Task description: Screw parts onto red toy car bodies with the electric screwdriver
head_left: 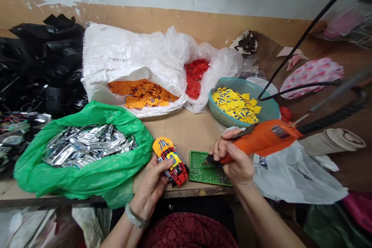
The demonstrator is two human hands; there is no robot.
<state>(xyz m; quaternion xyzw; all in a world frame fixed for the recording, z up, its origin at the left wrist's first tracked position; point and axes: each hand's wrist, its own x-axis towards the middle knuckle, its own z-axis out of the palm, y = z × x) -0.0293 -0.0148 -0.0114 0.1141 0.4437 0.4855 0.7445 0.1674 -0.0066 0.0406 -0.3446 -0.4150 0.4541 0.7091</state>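
My left hand (pixel 154 180) grips a toy car (pixel 171 159) with an orange hood, a yellow middle panel, red framework and black parts. The thumb lies across the car's side. In my right hand (pixel 236 162) is an orange electric screwdriver (pixel 258 139), fingers wrapped round its body. Its tip points left and down over a green perforated tray (pixel 200 162) that holds many small metal screws. Whether the tip touches the screws I cannot make out. A cable and a spring hanger run from the screwdriver's rear toward the upper right.
At left, a green bag (pixel 95 178) holds silvery parts, with black parts (pixel 58 58) behind. A white sack (pixel 116 46) of orange pieces and a bag of red parts (pixel 196 77) stand at the back. A teal basin (pixel 270 110) holds yellow pieces. A plastic bag (pixel 299 174) lies right.
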